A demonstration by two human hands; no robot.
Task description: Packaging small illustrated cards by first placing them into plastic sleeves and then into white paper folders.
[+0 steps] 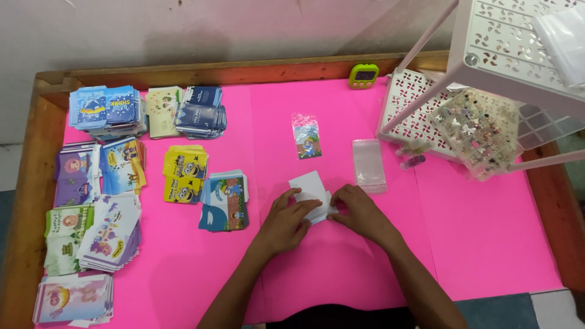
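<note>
Both hands pinch white card stack (312, 194): left hand (286, 220), right hand (361, 210).

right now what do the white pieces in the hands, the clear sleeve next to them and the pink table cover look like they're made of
White pieces, held by the left hand and right hand: likely thin card or paper, matte, flat with crisp edges.
Clear sleeve: seemingly thin plastic film, see-through and glossy, the pink showing through.
Pink table cover: probably paper or thin foam sheet, matte, with seams between panels.
</note>
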